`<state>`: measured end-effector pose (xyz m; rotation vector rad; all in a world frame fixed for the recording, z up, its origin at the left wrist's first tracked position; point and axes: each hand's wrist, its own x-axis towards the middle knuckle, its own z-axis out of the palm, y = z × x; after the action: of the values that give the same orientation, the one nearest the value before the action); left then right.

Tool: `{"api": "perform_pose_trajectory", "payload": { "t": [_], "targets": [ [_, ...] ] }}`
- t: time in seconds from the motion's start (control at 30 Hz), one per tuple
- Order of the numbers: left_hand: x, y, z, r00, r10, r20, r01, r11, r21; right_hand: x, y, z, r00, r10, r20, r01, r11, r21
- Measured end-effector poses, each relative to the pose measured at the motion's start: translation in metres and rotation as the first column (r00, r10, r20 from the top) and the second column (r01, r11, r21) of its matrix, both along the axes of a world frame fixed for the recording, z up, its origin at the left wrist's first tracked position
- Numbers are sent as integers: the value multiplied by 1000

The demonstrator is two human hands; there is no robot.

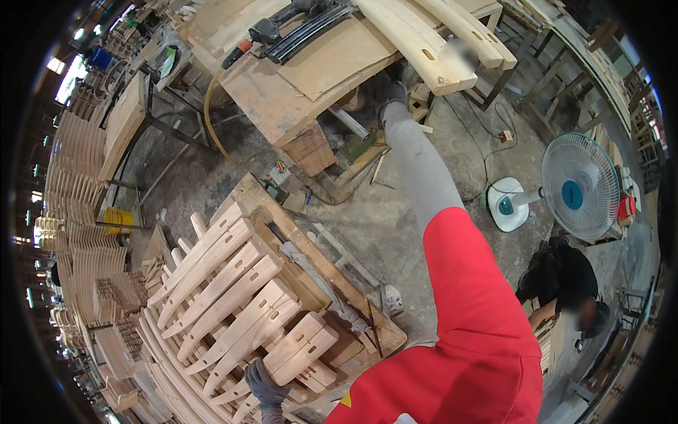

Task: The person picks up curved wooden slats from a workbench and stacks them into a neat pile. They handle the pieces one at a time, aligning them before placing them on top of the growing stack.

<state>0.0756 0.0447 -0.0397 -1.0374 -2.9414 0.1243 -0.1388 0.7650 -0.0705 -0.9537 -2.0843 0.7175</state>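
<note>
My left hand (264, 385), in a dark glove, grips the near end of a pale slotted wooden part (300, 348). That part lies on top of a stack of similar curved parts (219, 290) on a wooden pallet (311, 247) at lower left. My right arm, in a grey sleeve, reaches far up to the workbench (282, 99). My gloved right hand (390, 92) sits at the bench's edge, just under the ends of two long curved wooden rails (431, 53). Its fingers are hard to make out.
A black power tool (282, 28) with a yellow hose (210, 120) lies on the bench. A standing fan (579, 187) is at the right, with a crouching person in black (561, 283) below it. Stacks of wooden parts (85, 162) line the left side. A yellow bucket (117, 219) stands nearby.
</note>
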Motion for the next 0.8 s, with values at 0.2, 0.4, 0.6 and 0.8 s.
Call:
{"api": "perform_pose_trajectory", "payload": {
  "t": [0.2,0.4,0.6,0.8],
  "targets": [
    [-25,5,-11,993,-114,-37,116,992,57,33,49,7,897,-111,427,-53,934,353],
    [-3,-2,-10,1000,-28,5,28,998,-59,94,-22,-38,840,-259,476,55,915,399],
    [2,-13,-24,980,-103,-171,109,994,23,274,-134,-136,906,-61,418,49,998,38],
    [-2,-17,-26,933,-232,-276,246,969,18,506,-299,-210,675,139,725,355,800,-484]
  ]
}}
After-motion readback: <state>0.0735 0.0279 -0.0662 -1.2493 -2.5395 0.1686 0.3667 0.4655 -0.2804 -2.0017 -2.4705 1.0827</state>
